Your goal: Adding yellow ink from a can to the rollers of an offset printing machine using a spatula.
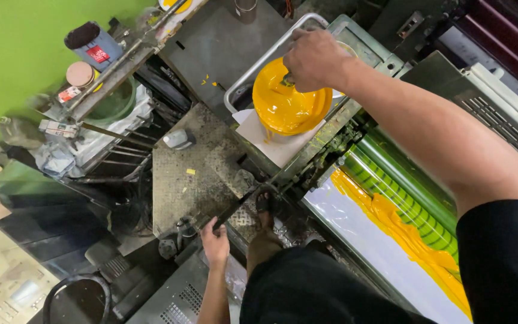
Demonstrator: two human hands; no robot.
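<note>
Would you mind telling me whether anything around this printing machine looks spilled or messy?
Yes. Yellow ink lies in an uneven pool below the green rollers. More runs down the yellow can under the right hand onto its white sheet.

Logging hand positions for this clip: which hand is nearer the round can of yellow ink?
Right. The right hand is over the round can of yellow ink, touching its top; the left hand is far below it, at the machine's edge.
</note>
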